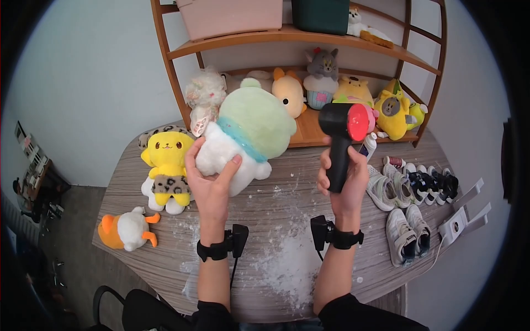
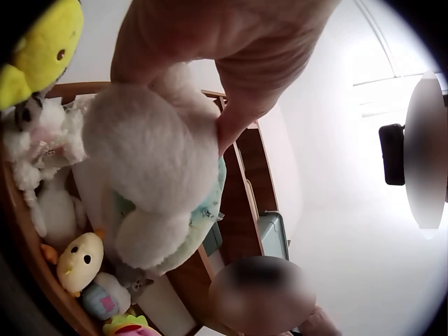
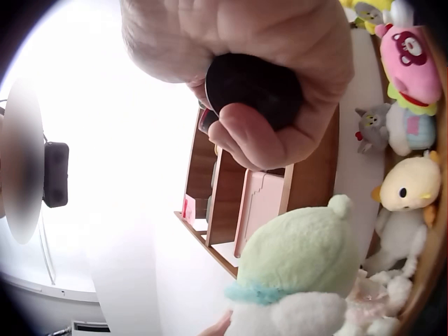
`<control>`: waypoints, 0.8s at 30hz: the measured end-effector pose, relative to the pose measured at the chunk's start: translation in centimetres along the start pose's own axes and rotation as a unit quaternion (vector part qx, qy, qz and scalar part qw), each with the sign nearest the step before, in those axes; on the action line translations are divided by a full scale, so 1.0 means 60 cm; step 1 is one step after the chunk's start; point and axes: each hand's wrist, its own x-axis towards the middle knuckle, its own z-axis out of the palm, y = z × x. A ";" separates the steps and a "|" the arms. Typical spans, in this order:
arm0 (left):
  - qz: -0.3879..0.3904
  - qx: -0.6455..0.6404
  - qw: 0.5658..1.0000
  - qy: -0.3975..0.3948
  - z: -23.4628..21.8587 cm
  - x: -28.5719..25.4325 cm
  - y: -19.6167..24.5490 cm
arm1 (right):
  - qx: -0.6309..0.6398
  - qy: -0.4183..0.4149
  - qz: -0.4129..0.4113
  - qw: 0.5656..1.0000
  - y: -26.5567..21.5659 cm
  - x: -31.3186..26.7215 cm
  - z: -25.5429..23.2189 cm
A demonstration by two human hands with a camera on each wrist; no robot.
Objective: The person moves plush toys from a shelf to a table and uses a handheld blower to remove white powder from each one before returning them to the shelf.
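My left hand [image 1: 212, 190] grips a plush toy by its white lower body, thumb on one side and fingers on the other. This plush toy [image 1: 256, 118] has a big pale green head and a shiny blue scarf; it is tilted, held up over the table. In the left wrist view its fluffy white body [image 2: 150, 147] hangs from the fingers. My right hand [image 1: 350, 179] holds a black fabric shaver [image 1: 338, 149] upright by its handle, fingers wrapped round it. Its round red face points right, away from the plush. The handle's black end [image 3: 252, 91] shows in the right wrist view.
White fluff [image 1: 287, 265] litters the table [image 1: 248, 220]. At left lie a yellow plush [image 1: 168, 160] and an orange-and-white plush [image 1: 130, 229]. Several shoes [image 1: 406, 234] and a white device with antennas [image 1: 455, 226] stand right. Behind, a wooden shelf [image 1: 309, 38] bears plush toys and bins.
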 end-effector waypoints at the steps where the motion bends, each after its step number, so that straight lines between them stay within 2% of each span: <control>1: 0.006 0.008 1.000 0.011 0.001 0.000 -0.001 | -0.011 -0.017 0.009 1.000 -0.002 -0.002 0.002; 4: 0.022 -0.001 1.000 0.014 0.006 -0.001 -0.004 | -0.028 -0.035 0.009 0.999 0.001 -0.009 0.017; 7: 0.074 0.012 0.997 0.018 0.017 -0.007 -0.005 | -0.081 -0.103 0.044 0.990 0.004 -0.008 0.012; 10: 0.047 -0.003 0.998 -0.029 0.019 -0.012 0.001 | -0.144 -0.124 0.065 0.980 0.005 -0.008 0.022; 13: 0.049 0.112 0.987 -0.109 0.012 -0.017 -0.002 | -0.142 -0.102 0.044 0.984 0.019 -0.008 0.029; 14: 0.164 0.219 0.948 -0.161 0.006 -0.010 -0.006 | -0.130 -0.093 0.029 0.987 0.023 -0.005 0.032; 16: 0.184 0.220 0.937 -0.199 0.014 -0.016 -0.001 | -0.113 -0.052 0.026 0.992 0.027 -0.003 0.035; 19: 0.190 0.221 0.941 -0.173 0.009 -0.014 -0.004 | -0.085 -0.005 0.025 0.996 0.031 0.005 0.020; 24: 0.190 0.137 0.970 -0.061 -0.013 -0.009 0.028 | -0.139 0.067 0.089 0.984 0.030 0.015 -0.018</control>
